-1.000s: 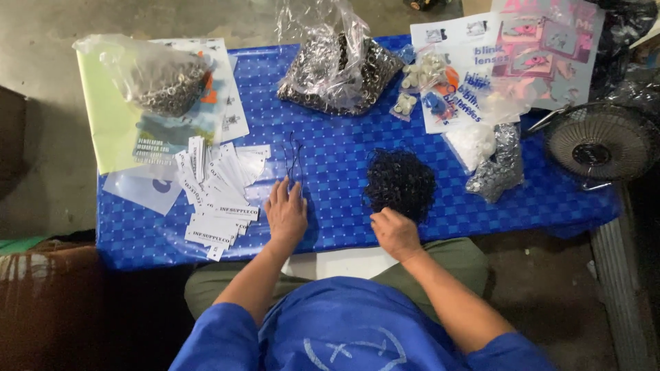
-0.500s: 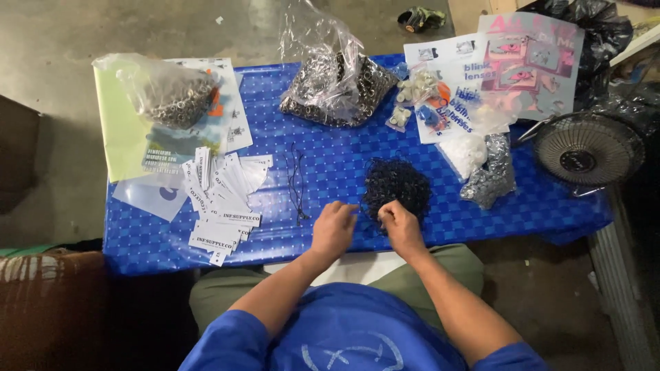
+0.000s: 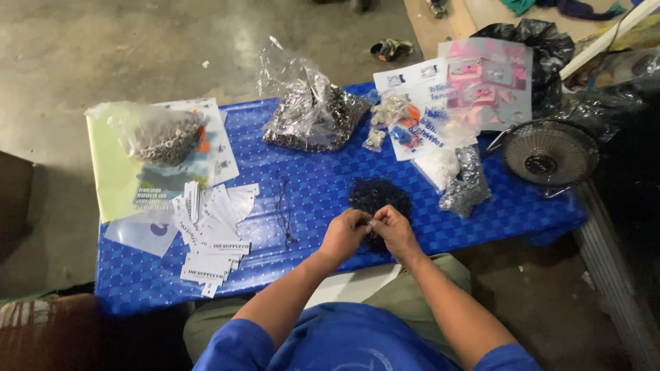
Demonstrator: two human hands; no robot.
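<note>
Head view, looking straight down on a blue counter (image 3: 323,182) with a woven pattern, set on a concrete floor.

At lower centre of the frame, left hand (image 3: 344,235) and right hand (image 3: 393,230) brought together, fingertips touching, at the near edge of a pile of small black loops (image 3: 378,196). Both grips pinched closed on something small and dark from the pile; too small to tell exactly what. Pile itself lying on the counter at centre, just above the hands.

Left of the hands, a few thin black strings (image 3: 282,206) laid out straight on the counter, apart from the pile. Further left, a fanned heap of white paper tags (image 3: 210,233), reaching toward the counter's near edge.

At upper left, a clear plastic bag of small metal rings (image 3: 161,137) resting on printed sheets and a pale green sheet. At upper centre, a larger clear bag of dark metal pieces (image 3: 313,117), its top crumpled and open.

At upper right, printed cards and small packets (image 3: 426,103), with a small bag of silver pieces (image 3: 467,182) below them. At the right edge, a round fan (image 3: 548,152) with a wire guard, beside a black plastic bag (image 3: 543,48).

At the bottom, blue sleeves and olive trousers of the seated person.
</note>
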